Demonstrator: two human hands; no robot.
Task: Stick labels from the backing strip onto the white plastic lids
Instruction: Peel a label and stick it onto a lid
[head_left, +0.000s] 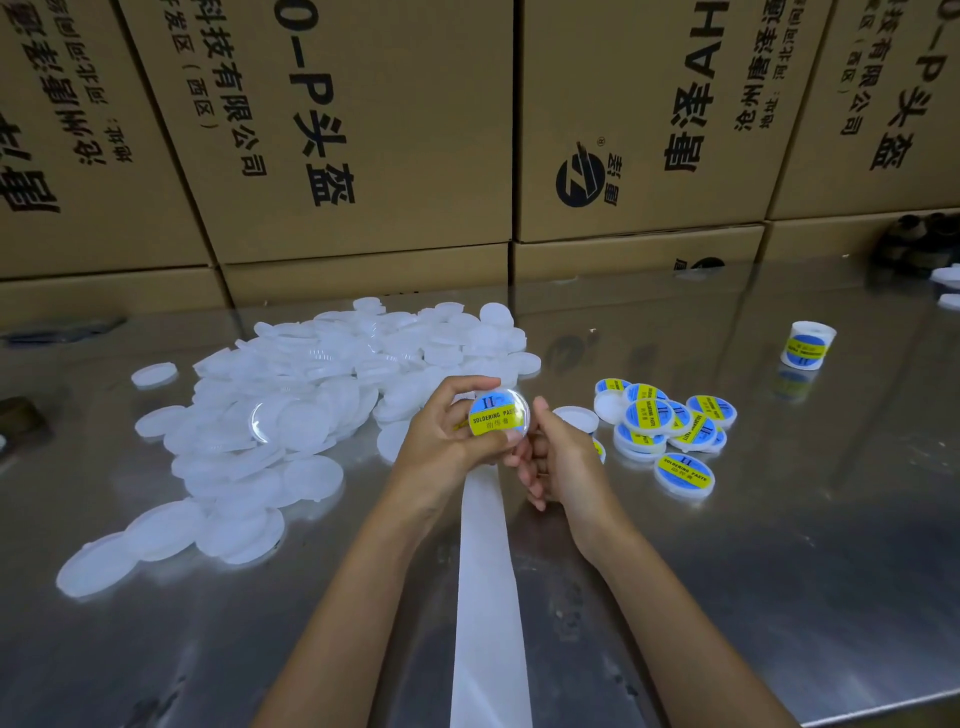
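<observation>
So right now I've got one white plastic lid (500, 422) up off the steel table (779, 545), and the blue-and-yellow soldering paste label (496, 415) is already sitting on its face. My left hand (447, 436) is curled round the lid's left edge, fingers over the top rim and thumb along the bottom. My right hand (553, 457) is at the lid's right edge with the fingers loosely bent; looks like it's touching the rim, but I honestly can't tell if it's gripping or just steadying.

These lids look like they weigh nothing: thin translucent plastic, stiff enough not to flop, with a smooth and probably slippery face. So I'd say hold them by the rim, not the flat, which also keeps my fingers off the sticker while it gets pressed flat. A thumb rubbed from centre outwards should chase out any bubbles.

The backing strip (488, 597) runs from under my hands down toward me, limp and papery. It'll curl and drift if I yank it, so I'd peel slow and low.

The pile of blank lids (291, 415) is to my left, and the labelled lids (670, 426) are heaped near my right, so this one probably goes there next. A label roll (807, 345) stands further back on the right, with cardboard boxes (363, 130) stacked behind everything.
</observation>
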